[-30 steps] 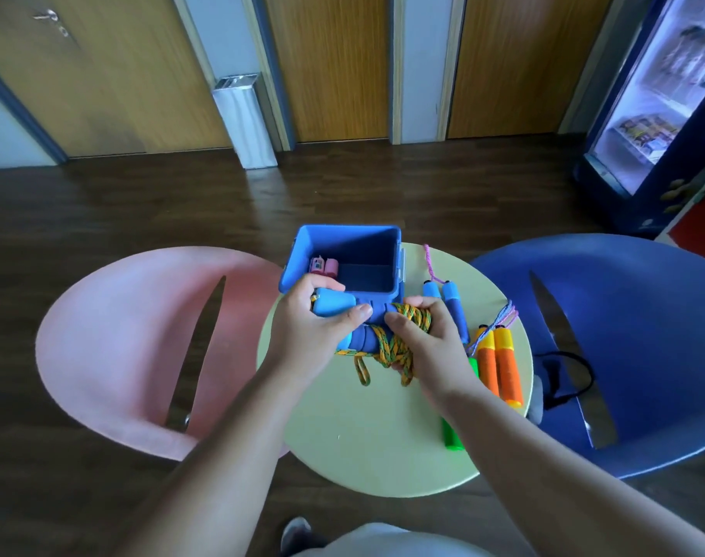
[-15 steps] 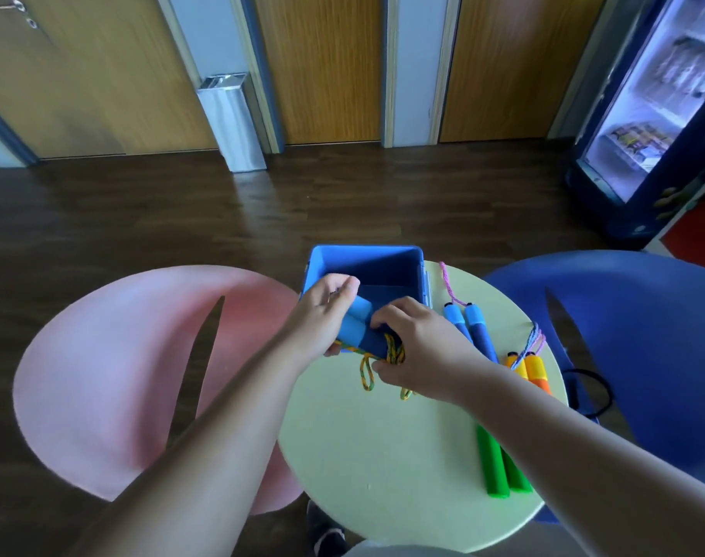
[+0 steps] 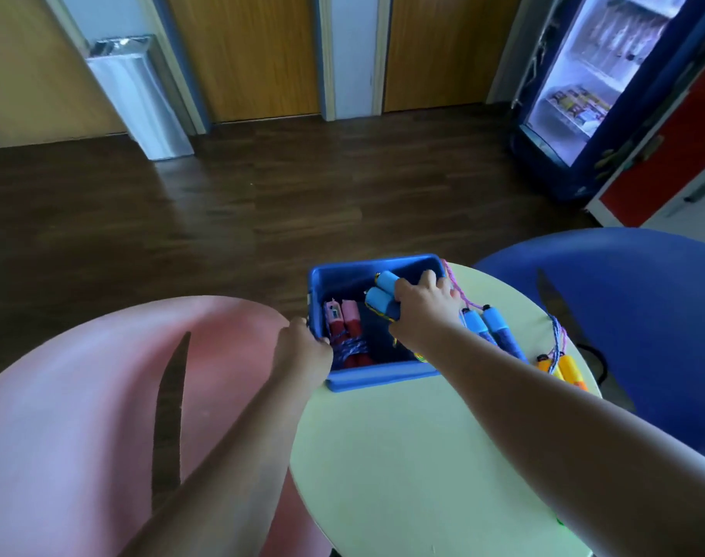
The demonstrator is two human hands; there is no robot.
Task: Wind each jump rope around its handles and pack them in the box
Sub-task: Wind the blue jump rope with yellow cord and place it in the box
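A blue plastic box (image 3: 377, 377) stands at the far edge of the round pale-green table (image 3: 423, 456). My left hand (image 3: 302, 355) grips the box's left wall. My right hand (image 3: 423, 305) holds a wound rope with light-blue handles (image 3: 383, 297) inside the box, above its floor. A wound rope with red and pink handles (image 3: 348, 331) lies in the box's left part. Another blue-handled rope (image 3: 491, 329) with a pink cord lies on the table right of the box. An orange-handled rope (image 3: 563, 367) lies further right.
A pink chair (image 3: 81, 416) stands left of the table and a blue chair (image 3: 632, 307) stands right of it. Dark wooden floor lies beyond. A lit drinks fridge (image 3: 600, 74) stands at the back right, a metal bin (image 3: 137, 98) at the back left.
My right hand carried the blue-handled wound rope from the table's near side into the box. My left hand let go of the handles and took hold of the box's left wall. The view shifted.
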